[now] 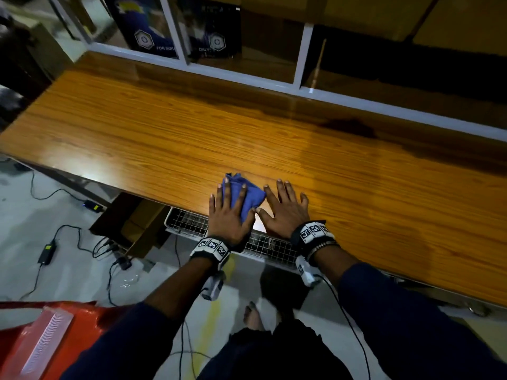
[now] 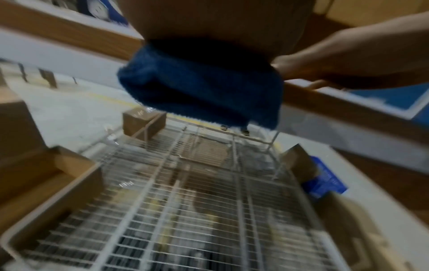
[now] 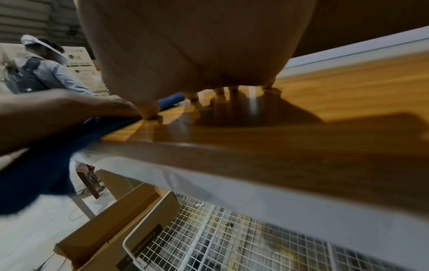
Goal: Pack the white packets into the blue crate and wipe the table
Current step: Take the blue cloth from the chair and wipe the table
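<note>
A crumpled blue cloth lies at the near edge of the wooden table. My left hand presses flat on it with straight, spread fingers. In the left wrist view the cloth hangs a little over the table's edge under my palm. My right hand lies flat on the bare tabletop just right of the cloth, fingers spread; its thumb is close to the cloth. In the right wrist view the fingertips touch the wood. No white packets or blue crate show on the table.
A white wire rack sits under the table's near edge, with cardboard boxes beside it. Cables and adapters trail on the floor at left. A red object is at bottom left. White-framed shelves back the table. A person stands far off.
</note>
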The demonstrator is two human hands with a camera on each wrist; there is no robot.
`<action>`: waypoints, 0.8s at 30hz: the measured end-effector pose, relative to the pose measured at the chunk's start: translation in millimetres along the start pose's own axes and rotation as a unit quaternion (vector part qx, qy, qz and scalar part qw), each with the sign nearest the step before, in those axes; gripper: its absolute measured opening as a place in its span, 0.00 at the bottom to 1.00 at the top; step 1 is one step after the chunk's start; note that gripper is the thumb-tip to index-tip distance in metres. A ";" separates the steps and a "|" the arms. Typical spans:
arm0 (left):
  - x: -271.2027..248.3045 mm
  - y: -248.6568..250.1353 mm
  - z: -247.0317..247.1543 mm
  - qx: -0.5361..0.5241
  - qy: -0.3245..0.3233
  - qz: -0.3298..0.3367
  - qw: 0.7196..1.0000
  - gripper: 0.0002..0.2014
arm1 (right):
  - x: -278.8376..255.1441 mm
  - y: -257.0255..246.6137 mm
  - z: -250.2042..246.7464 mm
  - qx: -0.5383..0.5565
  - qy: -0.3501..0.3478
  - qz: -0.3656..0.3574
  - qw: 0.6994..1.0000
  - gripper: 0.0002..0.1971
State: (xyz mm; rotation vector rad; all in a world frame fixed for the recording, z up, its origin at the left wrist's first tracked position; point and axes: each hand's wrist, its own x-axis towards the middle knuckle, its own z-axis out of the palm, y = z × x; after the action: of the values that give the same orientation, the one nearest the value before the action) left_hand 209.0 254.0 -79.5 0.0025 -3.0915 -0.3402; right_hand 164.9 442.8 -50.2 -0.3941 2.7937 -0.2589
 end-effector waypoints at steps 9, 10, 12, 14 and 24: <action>10.0 -91.1 -24.7 0.002 -0.051 -0.074 0.996 0.43 | 4.4 5.1 3.4 -0.002 -0.028 -0.015 0.999 0.42; 11.8 -109.6 -27.9 -0.002 -0.051 -0.088 0.995 0.44 | 2.9 5.2 3.9 -0.004 -0.025 -0.014 1.000 0.42; 16.5 -143.2 -36.3 -0.001 -0.039 -0.113 0.993 0.46 | 2.4 2.9 3.6 0.000 -0.020 -0.001 1.000 0.42; 25.1 -188.8 -41.7 0.002 -0.027 -0.135 0.990 0.46 | 3.3 -5.9 6.4 0.009 -0.005 0.021 1.000 0.41; 57.1 -334.0 -66.4 0.009 -0.019 -0.128 0.992 0.45 | 15.3 -52.3 22.5 0.014 0.029 0.148 0.988 0.44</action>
State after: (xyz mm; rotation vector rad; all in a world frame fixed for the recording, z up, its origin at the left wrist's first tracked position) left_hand 153.4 -86.7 -85.6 0.3993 -3.1346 -0.3217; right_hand 170.7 385.9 -64.1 0.0380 2.8517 -0.2441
